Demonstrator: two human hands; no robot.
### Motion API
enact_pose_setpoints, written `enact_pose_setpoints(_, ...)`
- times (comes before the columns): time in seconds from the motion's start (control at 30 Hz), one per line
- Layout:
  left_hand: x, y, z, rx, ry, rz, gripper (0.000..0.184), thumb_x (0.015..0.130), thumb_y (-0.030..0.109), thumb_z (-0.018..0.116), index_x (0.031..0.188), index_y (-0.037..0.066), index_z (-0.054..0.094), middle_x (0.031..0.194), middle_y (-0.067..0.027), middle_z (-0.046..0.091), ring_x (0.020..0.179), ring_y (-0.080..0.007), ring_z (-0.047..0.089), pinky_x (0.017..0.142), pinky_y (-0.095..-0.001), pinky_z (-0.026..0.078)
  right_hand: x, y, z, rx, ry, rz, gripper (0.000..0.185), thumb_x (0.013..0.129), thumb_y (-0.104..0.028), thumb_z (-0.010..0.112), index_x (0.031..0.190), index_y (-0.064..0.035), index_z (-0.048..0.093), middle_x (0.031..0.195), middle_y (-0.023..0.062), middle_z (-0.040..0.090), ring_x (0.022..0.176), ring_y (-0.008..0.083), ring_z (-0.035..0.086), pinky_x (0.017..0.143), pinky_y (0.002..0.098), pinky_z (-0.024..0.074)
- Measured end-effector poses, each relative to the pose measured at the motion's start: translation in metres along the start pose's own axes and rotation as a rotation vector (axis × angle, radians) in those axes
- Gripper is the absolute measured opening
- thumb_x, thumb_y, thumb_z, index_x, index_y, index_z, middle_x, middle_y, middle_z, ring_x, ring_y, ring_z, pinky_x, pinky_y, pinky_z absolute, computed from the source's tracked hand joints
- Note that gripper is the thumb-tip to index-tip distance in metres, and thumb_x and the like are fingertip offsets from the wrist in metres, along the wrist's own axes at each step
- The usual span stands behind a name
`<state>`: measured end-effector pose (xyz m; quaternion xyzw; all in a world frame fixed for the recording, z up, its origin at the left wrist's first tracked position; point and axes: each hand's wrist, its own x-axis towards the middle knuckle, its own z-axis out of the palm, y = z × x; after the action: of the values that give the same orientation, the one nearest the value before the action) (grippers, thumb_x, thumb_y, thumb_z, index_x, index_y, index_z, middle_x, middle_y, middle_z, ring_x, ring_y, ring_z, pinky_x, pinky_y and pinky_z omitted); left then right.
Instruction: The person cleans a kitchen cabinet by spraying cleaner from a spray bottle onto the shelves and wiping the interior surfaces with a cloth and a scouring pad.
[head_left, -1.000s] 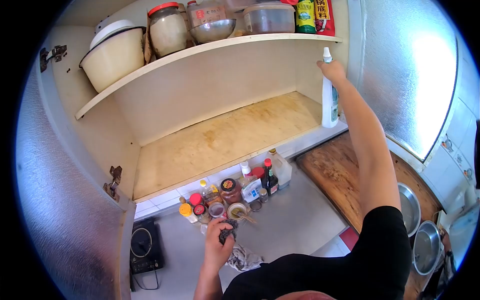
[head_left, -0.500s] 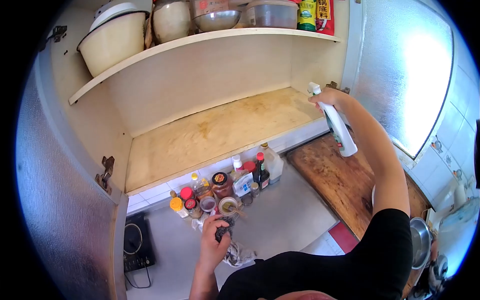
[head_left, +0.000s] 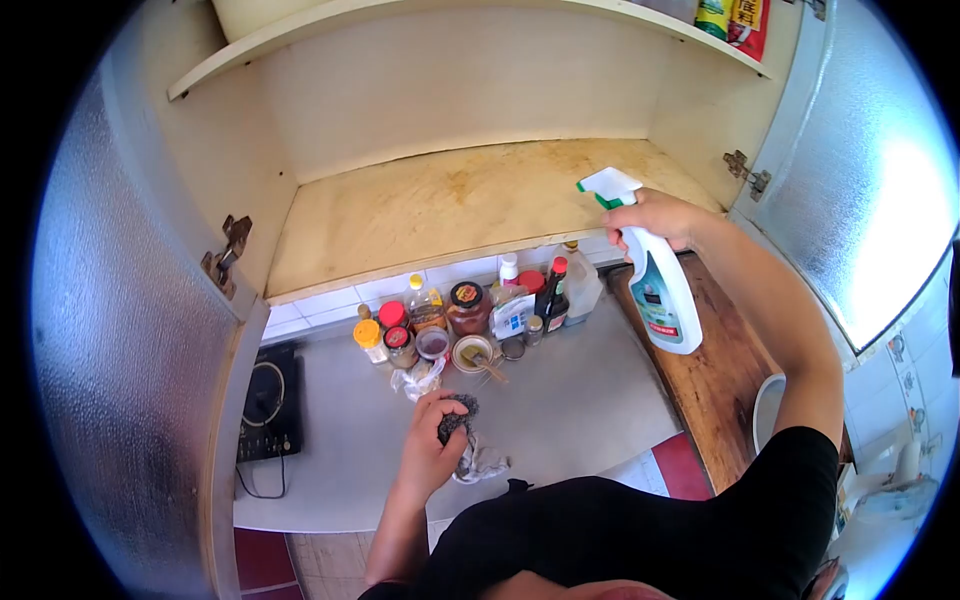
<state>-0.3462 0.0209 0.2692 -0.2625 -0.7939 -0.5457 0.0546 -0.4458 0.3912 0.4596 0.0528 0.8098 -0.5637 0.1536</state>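
Observation:
My right hand [head_left: 655,218] grips a white spray bottle [head_left: 664,300] by its neck, held up before the right part of the lower cabinet shelf [head_left: 430,205], its nozzle pointing left. The shelf board is yellowish, with brown stains. Lower down, my left hand [head_left: 432,440] is closed around a dark steel wool scrubber [head_left: 457,415] above the grey counter. Just below that hand a crumpled pale cloth [head_left: 482,462] lies on the counter.
Several jars and bottles, among them a dark sauce bottle [head_left: 553,295], crowd the counter's back. An induction cooker [head_left: 268,405] sits left, a wooden board [head_left: 715,360] right. Frosted cabinet doors [head_left: 130,330] stand open on both sides. Another shelf [head_left: 420,12] runs overhead.
The view has tilted downward, so less of the upper shelf shows. The spray bottle has turned, its label now facing me and its nozzle pointing left. My left hand still holds the scrubber.

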Motion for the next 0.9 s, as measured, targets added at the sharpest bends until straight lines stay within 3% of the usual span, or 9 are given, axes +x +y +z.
enact_pose_setpoints(0.17, -0.009, -0.003, -0.007, -0.01, 0.051, -0.026, 0.024, 0.07, -0.002, 0.056, 0.093, 0.004, 0.054, 0.11, -0.0163, 0.05, 0.105, -0.0309, 0.05, 0.091, -0.0341, 0.038, 0.011, -0.011, 0.04, 0.101, -0.114, -0.023, 0.022, 0.08, -0.019, 0.064, 0.092, -0.0042, 0.053, 0.078, 0.0057, 0.06, 0.062, 0.0135, 0.058, 0.056, 0.032, 0.0514)
enact_pose_setpoints(0.4, -0.017, -0.008, -0.02, -0.018, 0.08, -0.074, 0.025, 0.071, -0.002, 0.057, 0.095, 0.004, 0.054, 0.11, -0.0163, 0.051, 0.107, -0.0304, 0.049, 0.091, -0.0336, 0.037, 0.035, -0.043, 0.131, 0.091, -0.287, -0.169, 0.023, 0.079, -0.018, 0.064, 0.094, -0.004, 0.053, 0.084, 0.0062, 0.06, 0.065, 0.0137, 0.056, 0.058, 0.0314, 0.0511)
enact_pose_setpoints(0.63, -0.026, -0.021, -0.033, 0.019, 0.126, -0.068, 0.028, 0.07, 0.001, 0.056, 0.098, 0.005, 0.055, 0.113, -0.0174, 0.048, 0.107, -0.0342, 0.049, 0.089, -0.0354, 0.04, 0.072, -0.071, 0.232, 0.118, -0.417, -0.23, 0.023, 0.079, -0.018, 0.064, 0.093, -0.0038, 0.052, 0.08, 0.0056, 0.058, 0.066, 0.0131, 0.055, 0.057, 0.0314, 0.0495)
enact_pose_setpoints(0.9, -0.036, -0.034, -0.045, 0.074, 0.187, -0.119, 0.029, 0.07, 0.001, 0.056, 0.099, 0.003, 0.055, 0.11, -0.0174, 0.049, 0.105, -0.034, 0.05, 0.088, -0.0347, 0.04, 0.087, -0.093, 0.296, 0.282, -0.534, -0.306, 0.023, 0.081, -0.02, 0.063, 0.091, -0.0021, 0.053, 0.08, 0.0073, 0.058, 0.065, 0.0146, 0.057, 0.057, 0.0322, 0.0512)
